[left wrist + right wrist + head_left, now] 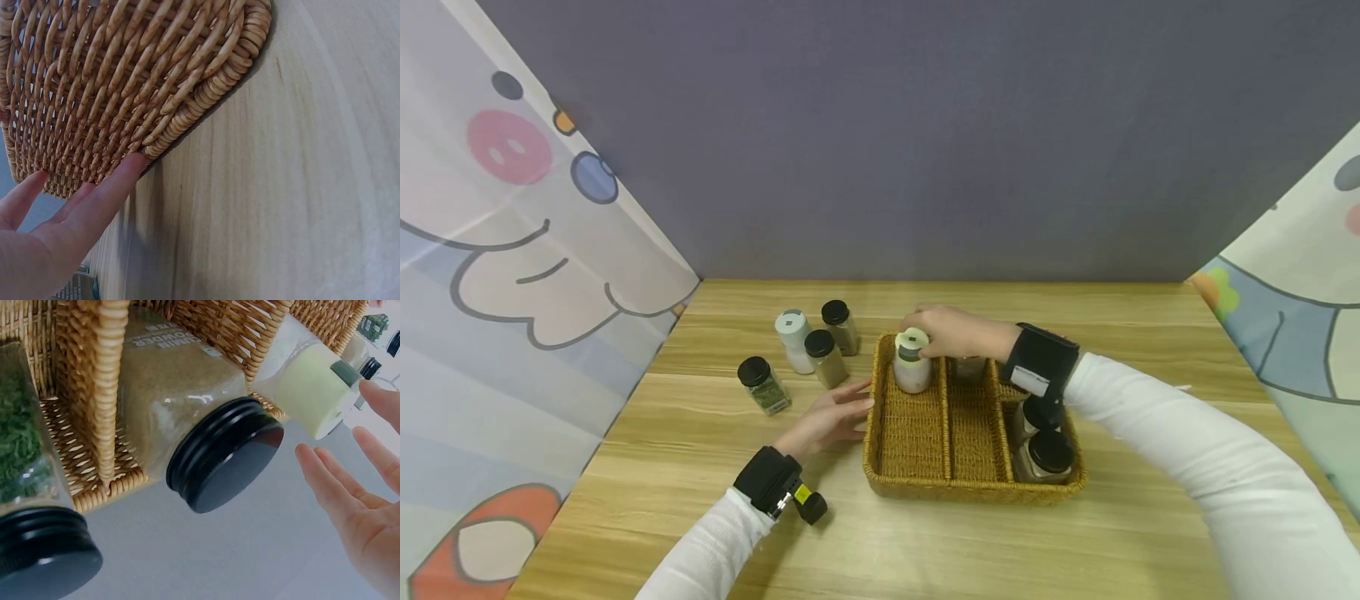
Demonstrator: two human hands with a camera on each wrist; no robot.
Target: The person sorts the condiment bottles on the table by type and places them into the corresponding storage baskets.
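Observation:
A wicker basket (973,492) with dividers holds a white bottle (913,377) with a pale yellow-green cap, standing at the back of its left compartment. Over that bottle is my right hand (953,331); in the right wrist view the hand (359,515) has its fingers spread beside the pale cap (315,387), one fingertip at its edge. My left hand (829,421) rests its fingertips on the basket's left side. In the left wrist view, the extended fingers of the hand (69,231) touch the woven wall (119,87).
Left of the basket stand a white-capped bottle (795,340) and three black-lidded jars, one with green contents (766,387). Black-lidded jars (1047,457) fill the basket's front right. In the right wrist view, a cumin powder jar (181,387) sits in the neighbouring compartment.

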